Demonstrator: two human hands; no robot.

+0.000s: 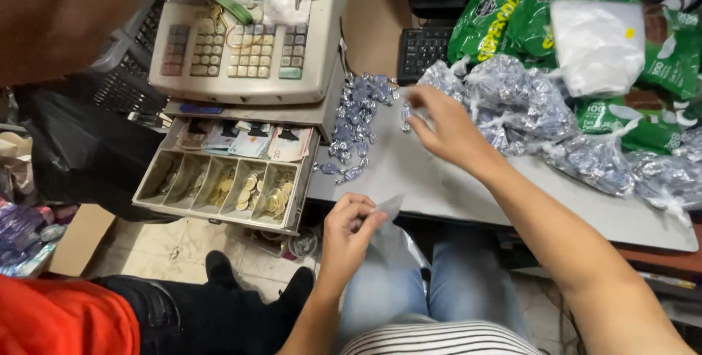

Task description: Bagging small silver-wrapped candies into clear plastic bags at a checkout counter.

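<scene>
My left hand pinches the rim of a small clear plastic bag that hangs over my lap below the table edge. My right hand reaches out over the grey tabletop and holds one blue-and-silver wrapped candy at its fingertips. A loose pile of the same wrapped candies lies just left of that hand, beside the cash register. Several clear bags filled with such candies lie right of the hand.
A beige cash register stands at the left, its drawer open with coins and banknotes. Green candy packs and a black keyboard lie at the back. Another person in an orange top and dark trousers sits at lower left.
</scene>
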